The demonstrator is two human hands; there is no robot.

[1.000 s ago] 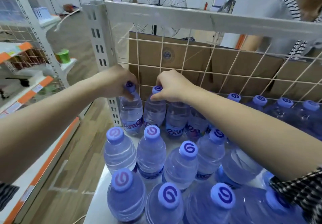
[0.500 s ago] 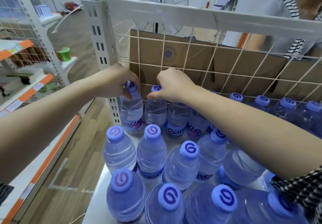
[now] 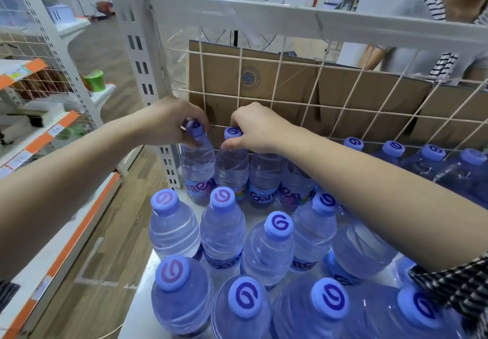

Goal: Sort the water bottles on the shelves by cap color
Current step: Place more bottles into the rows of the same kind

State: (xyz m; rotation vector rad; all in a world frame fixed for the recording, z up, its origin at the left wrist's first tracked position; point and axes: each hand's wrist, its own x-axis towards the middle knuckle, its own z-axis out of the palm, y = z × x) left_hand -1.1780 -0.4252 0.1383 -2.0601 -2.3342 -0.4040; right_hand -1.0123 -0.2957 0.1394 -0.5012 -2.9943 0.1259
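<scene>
Centre frame: your left hand point(image 3: 166, 124) grips the corner bottle point(image 3: 198, 165) at its neck; your right hand point(image 3: 260, 130) pinches the neighbouring bottle point(image 3: 232, 171) below the cap point(image 3: 233, 132). Expect full, heavy bottles with thin, slippery walls — lift by the rigid neck.

Bright, even indoor light — soft shadows only; wide-angle bending warps the frame edges, and the upper right corner blurs.
</scene>
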